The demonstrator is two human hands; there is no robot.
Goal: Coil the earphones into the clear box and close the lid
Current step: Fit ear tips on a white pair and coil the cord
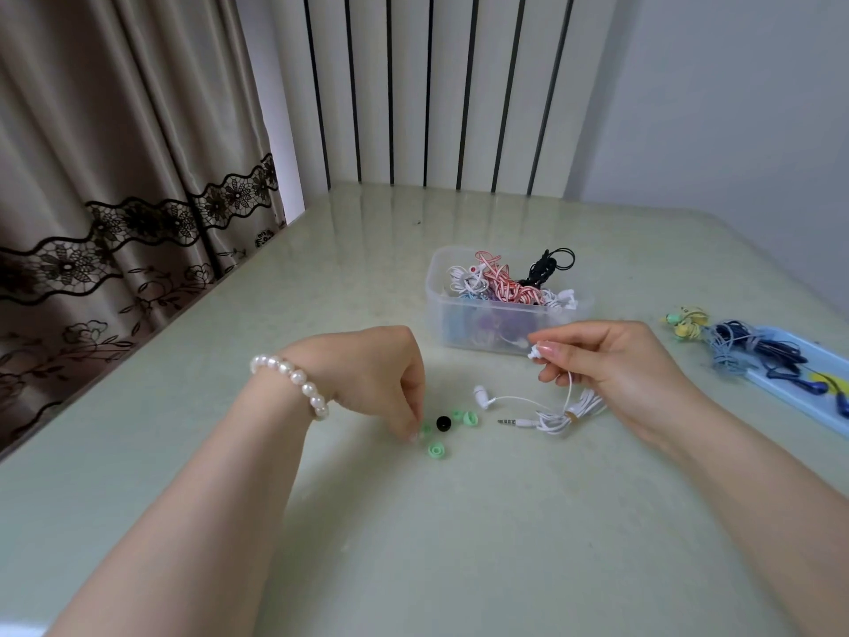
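Observation:
A clear box (464, 321) stands open on the table, filled with several tangled earphones in red-white, black, white and purple. My right hand (615, 370) pinches one white earbud of a white earphone set (558, 413); its bundled cable, other bud and plug lie on the table below. My left hand (372, 374), with a pearl bracelet at the wrist, reaches down with curled fingers and pinches a green ear tip (425, 429). More green tips (465, 416) and a black tip (443, 423) lie beside it.
A light blue lid or tray (822, 406) at the right edge carries dark blue earphones (762, 351); a yellow-green set (687, 321) lies by its far end. A curtain hangs at the left, a slatted panel behind the table.

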